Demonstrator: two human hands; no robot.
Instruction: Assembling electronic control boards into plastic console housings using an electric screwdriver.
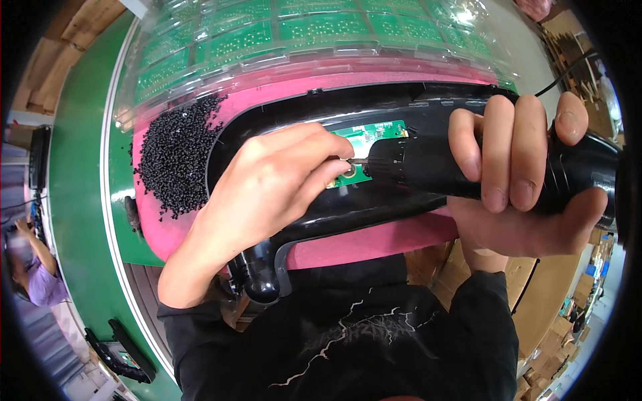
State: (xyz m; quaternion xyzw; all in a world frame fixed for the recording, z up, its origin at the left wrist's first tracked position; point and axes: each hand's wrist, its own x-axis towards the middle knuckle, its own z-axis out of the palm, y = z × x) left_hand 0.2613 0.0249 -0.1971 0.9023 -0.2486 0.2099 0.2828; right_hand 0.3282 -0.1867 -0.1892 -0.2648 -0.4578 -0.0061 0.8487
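A black electric screwdriver [428, 164] lies level in my right hand [511, 157], whose fingers wrap over its thick body. Its bit points left, over a green circuit board [380, 129] seated inside a large black plastic housing [321, 104]. At the bit's tip, the thumb and forefinger of my left hand [264, 177] pinch together. Whatever they hold is too small and covered to make out. My left hand hides part of the board and the housing's middle. Left of the housing spreads a pile of tiny black screws [172, 157].
The housing and screws rest on a pink mat [160, 237]. Behind stand stacked clear trays [247, 33] of green circuit boards. Another black housing [120, 354] lies at the lower left of the green surface [80, 167]. A person in purple [47, 277] is at far left; cardboard boxes [552, 354] stand right.
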